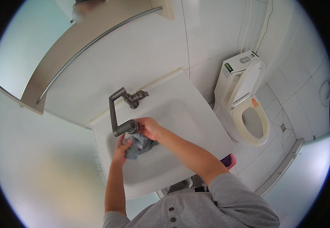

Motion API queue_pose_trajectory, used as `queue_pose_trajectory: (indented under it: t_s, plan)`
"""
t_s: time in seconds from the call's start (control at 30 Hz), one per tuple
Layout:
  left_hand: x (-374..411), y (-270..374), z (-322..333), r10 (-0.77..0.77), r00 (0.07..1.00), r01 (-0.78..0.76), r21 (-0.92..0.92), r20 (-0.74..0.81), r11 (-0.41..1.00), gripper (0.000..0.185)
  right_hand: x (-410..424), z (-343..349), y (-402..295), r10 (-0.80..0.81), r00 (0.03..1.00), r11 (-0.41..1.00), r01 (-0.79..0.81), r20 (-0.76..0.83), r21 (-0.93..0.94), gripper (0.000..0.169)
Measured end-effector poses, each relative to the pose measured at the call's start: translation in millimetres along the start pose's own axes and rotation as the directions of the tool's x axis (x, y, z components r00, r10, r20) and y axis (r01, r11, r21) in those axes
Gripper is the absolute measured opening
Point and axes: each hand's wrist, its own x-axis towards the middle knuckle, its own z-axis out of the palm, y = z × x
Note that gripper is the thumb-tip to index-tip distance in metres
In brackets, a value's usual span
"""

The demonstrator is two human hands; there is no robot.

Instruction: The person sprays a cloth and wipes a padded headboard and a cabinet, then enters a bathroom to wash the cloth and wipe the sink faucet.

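A crumpled grey-blue cloth (139, 146) is held beneath the outlet of a dark metal swivel faucet (113, 112), low over the white washbasin (179, 119). My left hand (121, 151) grips the cloth's left side, thumb on top. On the upper right edge, my right hand (148, 128) has hold of it, its fingertips partly hidden behind the faucet head. The faucet head also covers part of the cloth. Whether water is running is hard to make out.
A metal rail (96, 42) runs under a mirror shelf (49, 59) on the upper left. To the right stands a white toilet (236, 114) with its lid raised. A pink bin (233, 161) shows below the basin's right corner. Frosted glass (48, 171) borders the left side.
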Motion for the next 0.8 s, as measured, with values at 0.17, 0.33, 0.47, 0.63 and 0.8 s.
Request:
queue_pose_trajectory:
  t_s: [0.17, 0.33, 0.47, 0.63, 0.8]
  plan:
    - [16.9, -35.9, -7.0, -0.201, 0.971, 0.23, -0.299, 0.127, 0.926, 0.03, -1.6, 0.9, 19.0, -0.259, 0.964, 0.652, 0.218, 0.056, -0.726, 0.049]
    - [15.2, -33.5, 0.6, -0.108, 0.964, 0.24, -0.614, 0.245, 0.752, 0.033, -15.6, -68.4, 47.1, 0.117, 0.993, 0.212, -0.007, 0.019, -0.977, 0.062]
    - [23.3, -42.4, -6.0, -0.093, 0.973, 0.205, -0.604, 0.212, 0.77, 0.044, -23.8, -78.0, 58.9, 0.013, 0.991, 0.786, -0.093, -0.135, -0.611, 0.053]
    - [27.4, -64.4, -9.1, -0.548, 0.835, 0.536, -0.299, 0.049, 0.79, 0.067, -25.1, -52.5, 44.7, -0.146, 0.987, 0.791, 0.08, -0.061, -0.606, 0.039]
    - [12.1, -53.0, 48.2, -0.455, 0.889, 0.404, -0.385, -0.047, 0.83, 0.061, -59.5, 16.7, 76.7, -0.443, 0.866, 0.149, 0.324, 0.23, -0.934, 0.031]
